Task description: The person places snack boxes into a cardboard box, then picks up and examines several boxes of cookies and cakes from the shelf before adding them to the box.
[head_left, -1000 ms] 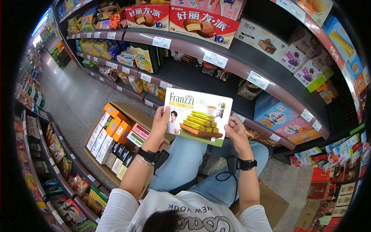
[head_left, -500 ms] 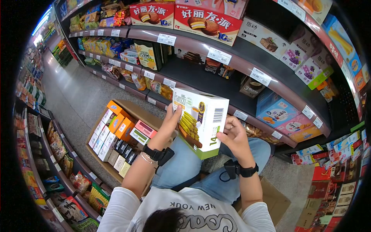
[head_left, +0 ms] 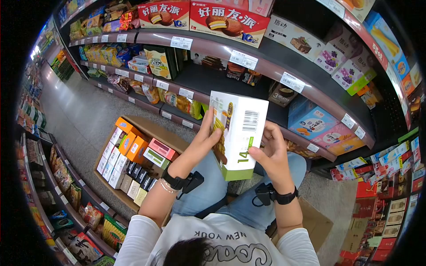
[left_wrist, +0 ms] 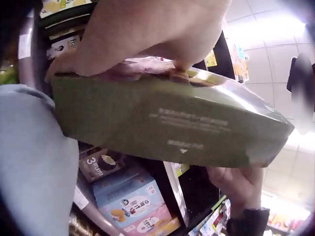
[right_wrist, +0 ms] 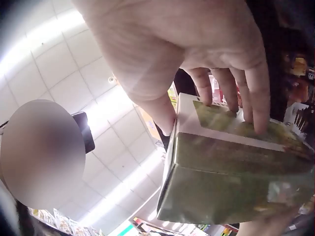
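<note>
Both hands hold a white and green Franzzi biscuit box [head_left: 248, 133] upright above the lap, its barcode side turned toward the head camera. My left hand [head_left: 207, 135] grips the left part, with the thumb over the printed front. On the other side, my right hand [head_left: 274, 153] has its thumb at the edge of the barcode side and its fingers on the back face. The green bottom of the box [left_wrist: 172, 120] fills the middle of the left wrist view. In the right wrist view, the right hand's fingers [right_wrist: 253, 98] spread over the back face.
An open carton [head_left: 117, 188] of small boxes stands on the floor to the left. Ahead are shelves [head_left: 199, 80] with snack boxes, including red pie boxes [head_left: 228, 22] and blue and pink boxes [head_left: 310, 122]. Flattened cardboard [head_left: 317, 226] lies at the right.
The biscuit box has turned from its front picture to its barcode side and shifted slightly right. The right hand has moved from the front edge to the back and side.
</note>
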{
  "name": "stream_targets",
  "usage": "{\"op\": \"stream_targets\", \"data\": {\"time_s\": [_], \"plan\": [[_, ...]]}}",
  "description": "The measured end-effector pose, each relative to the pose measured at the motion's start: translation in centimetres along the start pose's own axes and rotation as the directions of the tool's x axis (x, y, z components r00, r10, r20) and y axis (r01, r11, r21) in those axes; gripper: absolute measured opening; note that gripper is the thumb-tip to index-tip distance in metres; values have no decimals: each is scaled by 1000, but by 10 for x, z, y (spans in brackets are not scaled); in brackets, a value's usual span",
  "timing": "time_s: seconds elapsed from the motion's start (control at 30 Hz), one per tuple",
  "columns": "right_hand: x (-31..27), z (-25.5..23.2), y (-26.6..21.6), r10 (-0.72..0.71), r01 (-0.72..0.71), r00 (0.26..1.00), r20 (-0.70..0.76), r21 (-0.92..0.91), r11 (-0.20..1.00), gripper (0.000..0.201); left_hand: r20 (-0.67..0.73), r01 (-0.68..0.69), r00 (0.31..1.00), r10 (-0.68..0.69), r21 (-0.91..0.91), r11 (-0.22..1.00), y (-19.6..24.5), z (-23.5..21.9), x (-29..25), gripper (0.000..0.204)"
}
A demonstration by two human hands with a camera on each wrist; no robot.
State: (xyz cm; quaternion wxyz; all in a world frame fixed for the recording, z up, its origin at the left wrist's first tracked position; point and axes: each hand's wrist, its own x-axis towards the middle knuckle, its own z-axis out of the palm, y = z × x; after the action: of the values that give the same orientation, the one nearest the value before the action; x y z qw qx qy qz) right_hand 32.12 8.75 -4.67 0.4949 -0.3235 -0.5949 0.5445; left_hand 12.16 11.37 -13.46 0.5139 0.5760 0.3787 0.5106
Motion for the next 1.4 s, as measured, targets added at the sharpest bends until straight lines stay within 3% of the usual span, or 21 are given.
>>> {"op": "stream_targets", "data": {"time_s": [0.1, 0.23, 0.27, 0.37, 0.5, 0.57, 0.63, 0.7, 0.73, 0.83, 0.87, 0.97, 1.13, 1.4], "plan": [[7, 10, 8, 3, -3, 1000, 18, -12, 1000, 54, 86, -36, 995, 54, -198, 980, 40, 2, -11, 97], [15, 34, 11, 45, -34, 993, 106, -97, 995, 61, 34, 25, 999, -14, -324, 946, 70, -11, -32, 95], [17, 42, 10, 31, -6, 990, 138, -178, 984, 62, -24, 55, 997, -70, -396, 917, 83, -13, -37, 83], [24, 67, 18, 13, 51, 972, 236, -263, 963, 65, -160, 146, 968, -192, -264, 953, 94, -33, -53, 62], [28, 104, 57, 41, 59, 923, 383, -245, 968, 76, -368, 150, 905, -215, -198, 969, 75, -61, -79, 51], [29, 127, 72, 19, 119, 892, 452, -276, 954, 83, -445, 141, 853, -273, -307, 941, 71, -68, -93, 47], [31, 146, 82, 100, 83, 851, 516, -320, 944, 90, -497, 130, 814, -301, -349, 928, 58, -80, -109, 47], [31, 164, 91, 163, 42, 811, 562, -334, 942, 92, -522, 119, 788, -328, -393, 912, 54, -91, -123, 45], [30, 173, 101, 95, 117, 808, 581, -316, 941, 93, -530, 124, 766, -364, -434, 893, 51, -98, -131, 45], [25, 199, 116, 54, 161, 782, 621, -285, 945, 91, -565, 134, 708, -423, -481, 866, 48, -113, -151, 42], [26, 205, 117, 213, 27, 725, 655, -336, 941, 95, -578, 126, 699, -422, -481, 868, 49, -117, -157, 42], [31, 227, 126, 217, 46, 689, 692, -340, 939, 96, -631, 90, 644, -433, -499, 862, 43, -129, -169, 43], [38, 255, 167, 300, -45, 597, 744, -342, 939, 90, -655, 93, 566, -501, -553, 828, 21, -157, -187, 44], [45, 275, 224, 304, -100, 580, 756, -304, 947, 88, -616, 74, 528, -585, -652, 754, -30, -191, -196, 40]]}}
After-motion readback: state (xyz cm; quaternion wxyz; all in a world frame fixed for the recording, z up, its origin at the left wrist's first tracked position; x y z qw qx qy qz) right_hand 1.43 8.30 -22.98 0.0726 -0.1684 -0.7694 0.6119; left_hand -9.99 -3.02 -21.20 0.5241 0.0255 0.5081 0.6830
